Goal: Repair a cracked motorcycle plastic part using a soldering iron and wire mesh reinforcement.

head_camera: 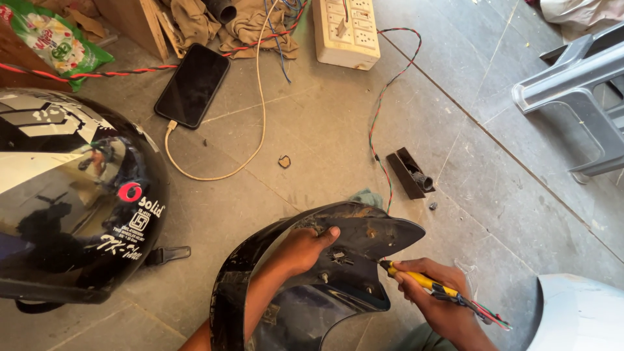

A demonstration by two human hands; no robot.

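Two hands work on a curved black plastic panel held above the tiled floor. The left hand clamps fingers over the panel's inner face. The right hand is closed around a yellow-handled screwdriver, tip against the panel edge. A black helmet sits at left.

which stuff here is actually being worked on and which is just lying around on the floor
In use:
left hand gripping the curved black panel
right hand holding the yellow-handled tool against the panel's edge

Lying about:
black helmet
phone on its charging cable
socket board
grey plastic chair
small black bracket
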